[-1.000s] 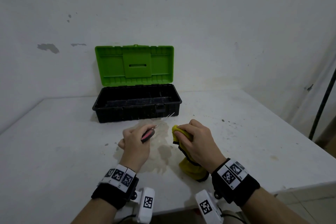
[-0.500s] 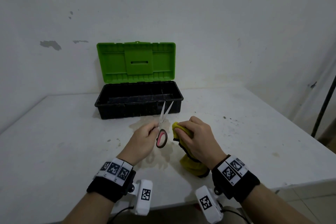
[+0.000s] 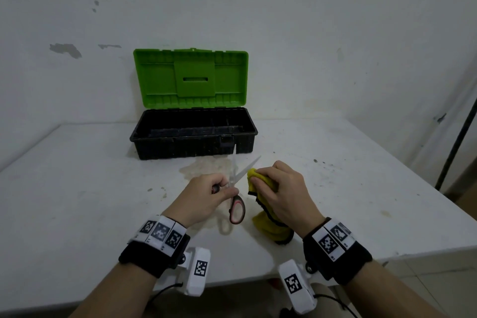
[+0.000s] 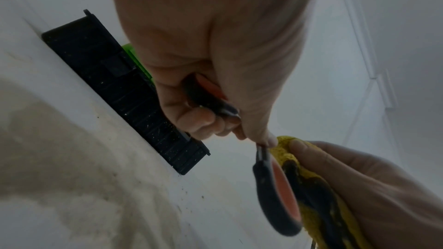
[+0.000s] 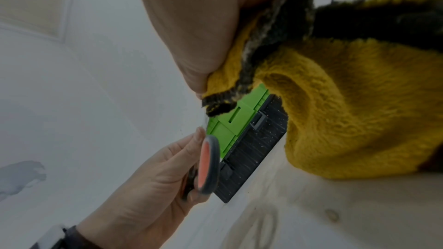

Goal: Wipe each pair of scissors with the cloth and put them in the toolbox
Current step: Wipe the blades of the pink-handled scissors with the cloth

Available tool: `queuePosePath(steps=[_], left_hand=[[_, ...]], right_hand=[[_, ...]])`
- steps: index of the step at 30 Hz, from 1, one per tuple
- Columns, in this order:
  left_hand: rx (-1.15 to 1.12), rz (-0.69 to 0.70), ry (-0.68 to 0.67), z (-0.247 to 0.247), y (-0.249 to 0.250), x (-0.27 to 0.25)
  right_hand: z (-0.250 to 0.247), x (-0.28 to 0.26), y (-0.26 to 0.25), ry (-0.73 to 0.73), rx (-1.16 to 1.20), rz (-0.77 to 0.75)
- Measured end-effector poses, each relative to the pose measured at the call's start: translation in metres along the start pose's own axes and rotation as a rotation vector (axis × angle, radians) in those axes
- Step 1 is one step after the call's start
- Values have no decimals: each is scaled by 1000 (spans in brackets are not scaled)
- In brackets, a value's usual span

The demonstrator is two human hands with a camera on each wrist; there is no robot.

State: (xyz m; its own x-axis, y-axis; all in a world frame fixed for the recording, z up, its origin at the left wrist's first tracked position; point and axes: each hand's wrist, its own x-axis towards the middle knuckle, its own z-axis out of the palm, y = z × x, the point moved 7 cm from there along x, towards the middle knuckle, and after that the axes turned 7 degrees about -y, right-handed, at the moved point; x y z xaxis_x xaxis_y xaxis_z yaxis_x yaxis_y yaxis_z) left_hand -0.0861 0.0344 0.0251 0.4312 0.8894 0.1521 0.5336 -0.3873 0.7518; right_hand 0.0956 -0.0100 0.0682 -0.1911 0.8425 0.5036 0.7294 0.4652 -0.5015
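One pair of scissors (image 3: 236, 197) is in play, and that's the only pair showing anywhere: two blades spread apart, two black-and-red handle loops. One yellow cloth (image 3: 265, 214) with dark edging, bunched up. One toolbox (image 3: 193, 141), and it counts as two parts, a single black base and a single green lid (image 3: 190, 77) standing open. Two hands are up, one left hand (image 3: 204, 197) and one right hand (image 3: 282, 192). Each wrist wears one black band, so two bands, and each carries one white camera block beneath, two again. One white table (image 3: 77, 188) under it all. One dark pole (image 3: 456, 142) stands at the right edge.
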Motion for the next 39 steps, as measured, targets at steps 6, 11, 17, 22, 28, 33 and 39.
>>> queuePosePath(steps=[6, 11, 17, 22, 28, 33, 39], left_hand=[[-15, -27, 47, -1, -7, -1], [1, -43, 45, 3, -8, 2], [29, -15, 18, 8, -2, 4], [58, -2, -3, 6, 1, 4], [91, -63, -6, 2, -3, 2], [75, -35, -19, 5, 3, 5], [72, -49, -17, 1, 0, 1]], right_hand=[[-7, -2, 10, 50, 67, 129], [-7, 4, -4, 27, 32, 38], [26, 1, -21, -142, -167, -188], [31, 1, -23, -125, -272, -201], [2, 19, 12, 34, -186, 3], [27, 1, -29, -65, -193, -155], [9, 16, 6, -15, -176, -10]])
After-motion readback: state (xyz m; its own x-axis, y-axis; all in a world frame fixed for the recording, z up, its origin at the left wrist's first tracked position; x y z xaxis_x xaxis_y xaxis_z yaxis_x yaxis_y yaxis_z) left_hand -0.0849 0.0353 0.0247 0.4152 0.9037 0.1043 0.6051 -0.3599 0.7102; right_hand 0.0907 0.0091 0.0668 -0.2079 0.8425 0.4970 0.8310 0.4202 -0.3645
